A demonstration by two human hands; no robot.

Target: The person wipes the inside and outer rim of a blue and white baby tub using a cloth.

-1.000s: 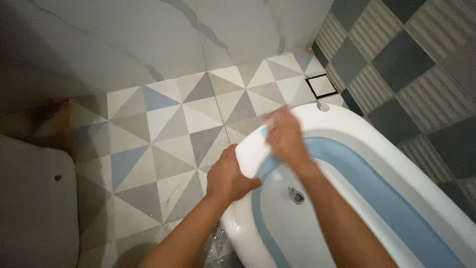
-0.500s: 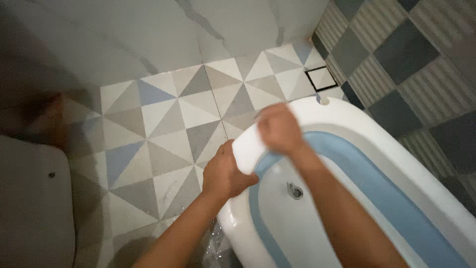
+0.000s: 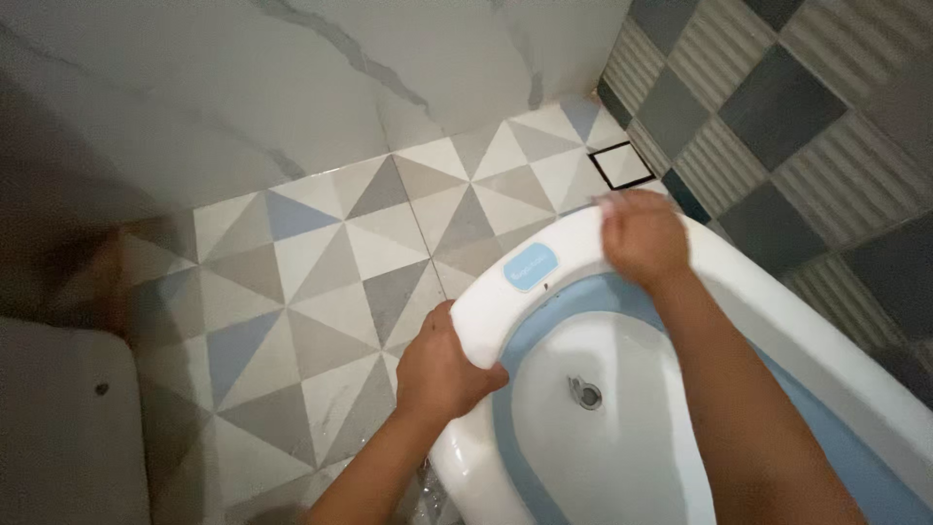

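A white baby tub [image 3: 486, 301] with a blue folding wall [image 3: 544, 326] and a white bottom stands on the tiled floor at the lower right. My left hand [image 3: 442, 369] grips the tub's near rim, thumb over the edge. My right hand [image 3: 639, 236] rests flat on the far part of the rim, fingers closed against it; I cannot tell whether it holds anything. A light blue oval label [image 3: 532, 266] shows on the rim between my hands. A metal drain plug [image 3: 585, 393] sits in the tub's bottom.
The floor has grey, white and blue triangle tiles [image 3: 321, 262]. A square floor drain [image 3: 618, 165] lies in the far corner. A marble-look wall [image 3: 243, 87] runs behind, a checkered tile wall [image 3: 777, 107] on the right. A pale toilet lid [image 3: 58, 428] is at the lower left.
My right hand slid along the rim from near my left hand toward the far right, uncovering the blue label. My left hand kept its grip on the rim.
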